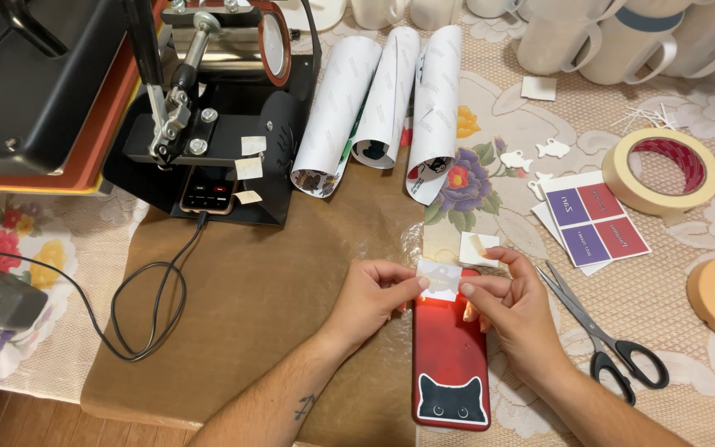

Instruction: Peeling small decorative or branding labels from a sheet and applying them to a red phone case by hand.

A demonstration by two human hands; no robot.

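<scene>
The person is working over a red phone case [450,356] that is lying flat on the brown paper sheet [258,298], with a black cat face printed at its near end. Both hands are meeting at the far end of this case. The left hand [371,294] is pinching the left edge of a small pale printed slip [440,279] between thumb and forefinger, with the other fingers curled in, and the right hand [513,300] is pinching the right edge of the same slip in the same way, so both hands are nearly closed on it. The slip is being held just over the top of the case; whether it is already touching the red surface I cannot tell. A short piece of pale tape [478,246] seems to be sticking at the right fingers, above a small white square. I judge that the step in hand is the placing of the slip on the case. A next move would call for lining up the slip squarely with the case edges and keeping it flat while it is being pressed down. Black scissors [602,331] are lying just beside the right hand, a roll of masking tape [662,171] is farther away, and the black press machine [208,116] is standing behind the paper sheet.
</scene>
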